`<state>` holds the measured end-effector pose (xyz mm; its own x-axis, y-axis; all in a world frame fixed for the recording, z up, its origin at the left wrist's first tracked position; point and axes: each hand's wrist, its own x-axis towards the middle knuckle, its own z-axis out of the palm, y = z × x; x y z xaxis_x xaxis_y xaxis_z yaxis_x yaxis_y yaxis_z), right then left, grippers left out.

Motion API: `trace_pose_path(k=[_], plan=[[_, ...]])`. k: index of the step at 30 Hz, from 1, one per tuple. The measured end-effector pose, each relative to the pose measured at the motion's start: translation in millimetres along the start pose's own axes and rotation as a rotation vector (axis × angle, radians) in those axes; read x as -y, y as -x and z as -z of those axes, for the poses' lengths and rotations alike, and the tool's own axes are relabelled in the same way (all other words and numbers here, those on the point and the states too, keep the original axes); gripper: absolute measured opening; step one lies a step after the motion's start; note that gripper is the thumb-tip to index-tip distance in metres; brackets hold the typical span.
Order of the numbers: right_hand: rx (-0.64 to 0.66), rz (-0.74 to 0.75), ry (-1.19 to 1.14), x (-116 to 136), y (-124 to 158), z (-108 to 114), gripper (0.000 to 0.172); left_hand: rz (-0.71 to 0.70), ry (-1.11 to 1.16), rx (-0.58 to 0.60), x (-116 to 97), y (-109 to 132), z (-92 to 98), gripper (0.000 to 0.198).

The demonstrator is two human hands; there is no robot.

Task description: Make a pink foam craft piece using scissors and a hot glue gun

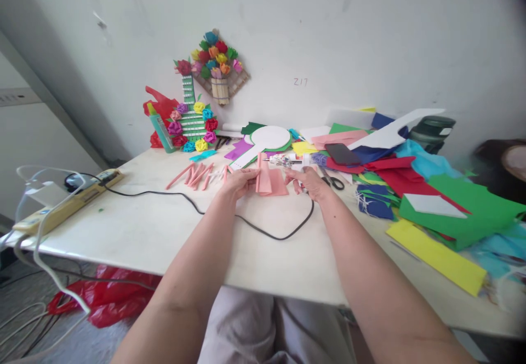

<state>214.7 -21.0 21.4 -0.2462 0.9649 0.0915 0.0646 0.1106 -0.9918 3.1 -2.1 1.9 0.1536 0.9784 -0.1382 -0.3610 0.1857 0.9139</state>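
My left hand (241,182) pinches the left edge of a folded pink paper piece (272,182) above the white table. To the right of the paper, my right hand (306,183) is closed round a glue gun (287,159), whose nozzle points left at the top of the paper. A black cord (273,237) runs from beneath my right hand across the table. Several rolled pink strips (196,176) lie left of my left hand. Scissors (336,183) with black handles rest just right of my right hand.
A yellow power strip (69,202) lies at the left. Behind stand a green guitar shape with paper flowers (193,125) and a glue bottle (161,128). A white round cutout (271,136) lies at the back. Coloured sheets (472,205) and a phone (342,154) cover the right side.
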Motion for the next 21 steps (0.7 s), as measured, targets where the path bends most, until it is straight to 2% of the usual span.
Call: trace_pose_path(k=[11,21], plan=[[-0.008,-0.061,-0.001,-10.5,-2.1,1.1,0.039,0.067,-0.052,0.037,0.0,1.8,3.8,0.004],[-0.015,-0.066,0.038,-17.5,-4.8,1.3,0.038,0.051,-0.074,0.058,4.3,-1.8,7.0,0.006]])
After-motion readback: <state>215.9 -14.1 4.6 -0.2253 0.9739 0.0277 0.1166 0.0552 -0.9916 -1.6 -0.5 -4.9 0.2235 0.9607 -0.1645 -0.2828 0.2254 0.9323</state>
